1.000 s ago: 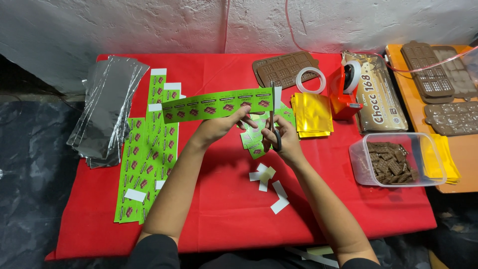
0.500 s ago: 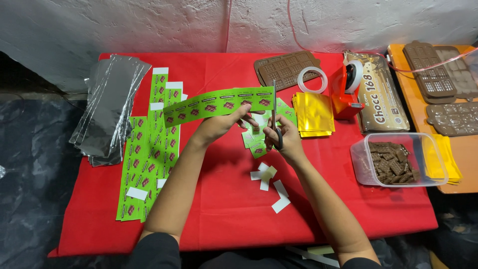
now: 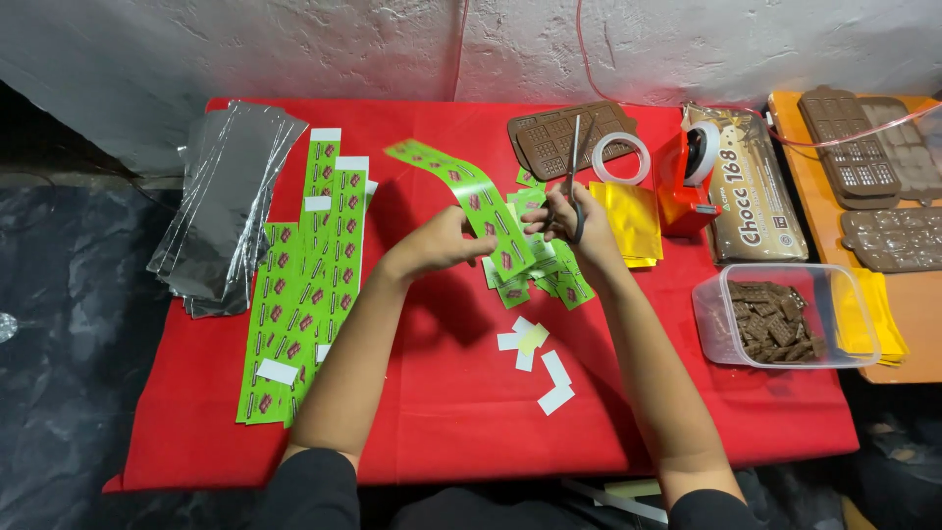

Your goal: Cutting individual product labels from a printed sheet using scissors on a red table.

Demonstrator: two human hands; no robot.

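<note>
Two hands, green strip pinched in left fingers, scissors right

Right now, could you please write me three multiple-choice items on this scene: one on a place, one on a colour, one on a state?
1. Where does the clear tub of chocolate pieces sit?
A. at the right of the red table
B. on the silver foil sheets
C. at the table's left edge

2. What colour is the label strip held by the left hand?
A. blue
B. green
C. white

3. How are the scissors?
A. lying on the table
B. inside the tub
C. held in the right hand

Answers: 1 A, the tub stands near the right edge; 2 B, the strip is bright green; 3 C, fingers grip the handles, blades pointing up.
</note>
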